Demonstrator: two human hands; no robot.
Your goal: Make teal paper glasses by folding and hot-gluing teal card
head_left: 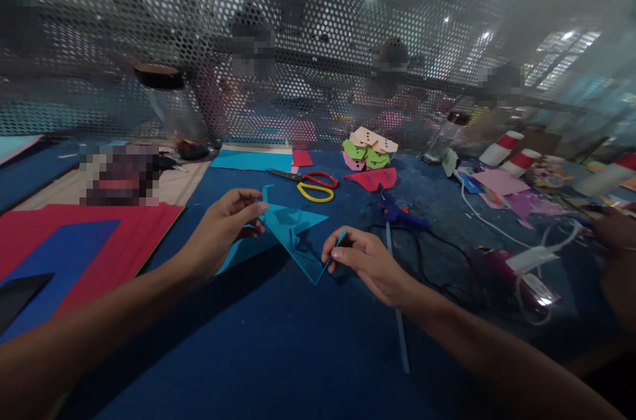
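Note:
A folded blue paper figure (291, 229) with pointed wings is held just above the dark blue table (278, 354). My left hand (226, 224) pinches its upper left part with thumb and fingers. My right hand (365, 261) pinches a thin flap at the lower right tip. Both hands are closed on the paper.
Scissors with red and yellow handles (313, 185) lie behind the paper. A blue glue gun (397, 214) with its cable sits to the right. Red and blue sheets (74, 241) lie at left. Folded paper pieces (370, 155) and red-and-white paper cups (501, 148) stand by the mesh screen. Another person's hand (616, 228) is at far right.

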